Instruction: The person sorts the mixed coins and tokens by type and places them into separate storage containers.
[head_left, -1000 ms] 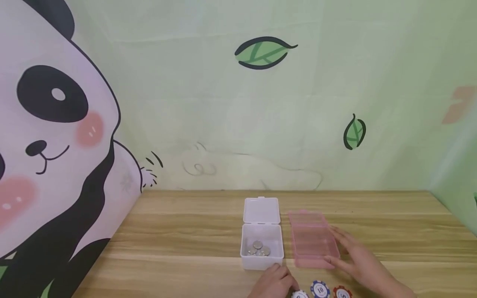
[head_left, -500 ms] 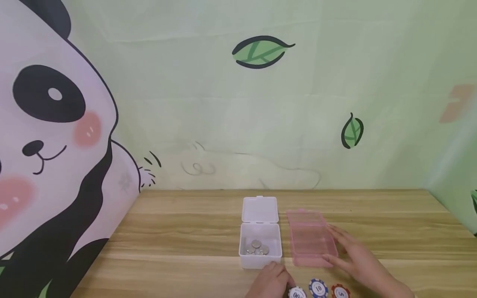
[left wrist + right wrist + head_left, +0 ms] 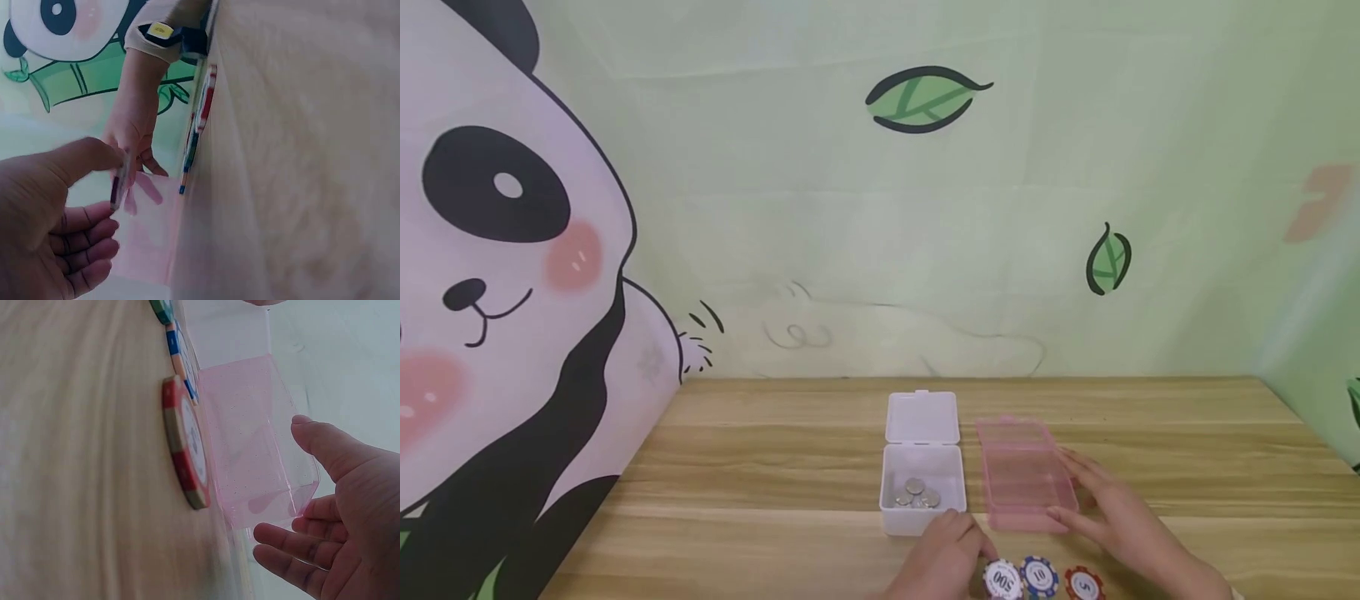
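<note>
- The white box [image 3: 917, 522] stands on the tabletop [image 3: 760, 475], its lid [image 3: 922, 417] folded back behind it.
- Your left hand [image 3: 936, 558] is just at the front right corner of the white box; you cannot tell from the head view whether it touches the wall.
- Your left thumb and index finger pinch the white chip marked 500 [image 3: 1003, 579]; the left wrist view shows it edge-on, the other fingers loosely curled below it.
- That chip is in front of the white box and to its right.
- The pink box [image 3: 1026, 523] stands just right of the white box, apart from it, with its clear pink flap [image 3: 1015, 435] lying back on the far side.
- Your right hand [image 3: 1108, 512] is on the pink box's far side from the white box, thumb at the front corner and relaxed fingers spread along the right wall, unclenched.
- The blue chip marked 10 [image 3: 1040, 576] lies in front of the white box and to its right, beyond the 500.
- The red chip marked 5 [image 3: 1085, 584] lies farther right of the white box in the same row.
- A green chip [image 3: 164, 309] shows partly in the right wrist view, next to the blue one.
- Silver coins [image 3: 914, 486] lie inside the white box, towards its front.
- A panda-printed backdrop [image 3: 775, 233] rises behind the white box.
</note>
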Demonstrator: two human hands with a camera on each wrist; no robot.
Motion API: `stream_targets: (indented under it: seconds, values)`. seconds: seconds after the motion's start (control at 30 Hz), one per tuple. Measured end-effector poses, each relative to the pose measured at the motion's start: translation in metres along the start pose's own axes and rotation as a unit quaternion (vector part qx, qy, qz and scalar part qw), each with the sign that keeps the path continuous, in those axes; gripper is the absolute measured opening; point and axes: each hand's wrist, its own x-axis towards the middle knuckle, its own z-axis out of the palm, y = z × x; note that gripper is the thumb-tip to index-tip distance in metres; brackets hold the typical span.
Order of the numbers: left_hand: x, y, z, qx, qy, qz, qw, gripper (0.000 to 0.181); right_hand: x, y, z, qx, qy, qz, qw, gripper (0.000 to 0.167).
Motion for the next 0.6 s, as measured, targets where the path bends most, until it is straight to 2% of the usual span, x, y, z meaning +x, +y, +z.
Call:
stream_targets:
  seconds: [0.13,0.3,0.6]
  values:
    - [0.005,0.003,-0.006,0.002,-0.012,0.003,0.9999,0.041,0.0,0.0,-0.001,0.005,-0.004,0.007,1.0,0.072]
    - [0.014,0.004,-0.014,-0.012,-0.044,-0.017,0.9988,0.038,0.0,0.0,-0.001,0.003,-0.005,0.006,1.0,0.073]
    - [0.032,-0.005,-0.027,0.001,-0.046,-0.051,0.9977,0.038,0.001,0.0,-0.001,-0.001,-0.004,0.008,1.0,0.072]
